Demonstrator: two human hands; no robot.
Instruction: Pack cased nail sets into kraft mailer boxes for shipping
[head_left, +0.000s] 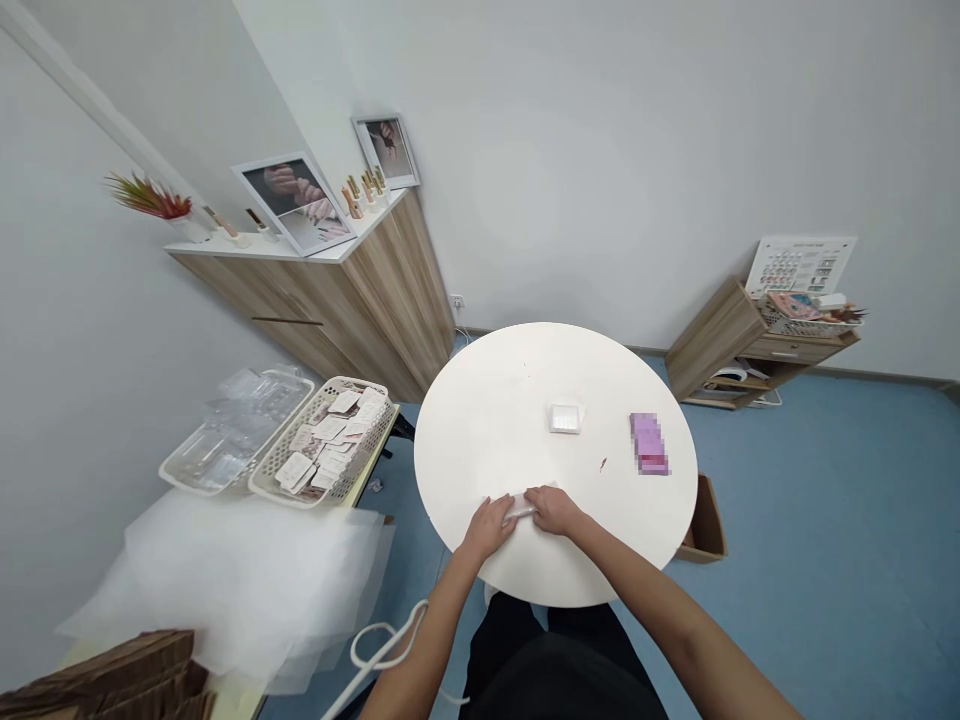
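Near the front edge of a round white table (pixel 487 400), my left hand (pixel 489 527) and my right hand (pixel 553 510) grip the two ends of a small whitish wrapped packet (pixel 520 507). Fingers of both hands are curled over it, so its ends are partly hidden. What is inside the packet I cannot make out. Beyond my hands lies a flat white rectangular pack (pixel 565 418) with a clear film around it. Toward the right of the table is a purple blurred-out item (pixel 649 444), probably a phone-sized object. A small dark reddish mark or scrap (pixel 603 464) lies between it and my right hand.
At left, a white basket of small cards (pixel 326 440) stands beside a basket of clear plastic pieces (pixel 236 430). Translucent sheets (pixel 255 580) and brown cardboard (pixel 112 680) lie nearer me. A cardboard box (pixel 706 525) is on the floor at right. A wooden cabinet (pixel 390 300) stands behind.
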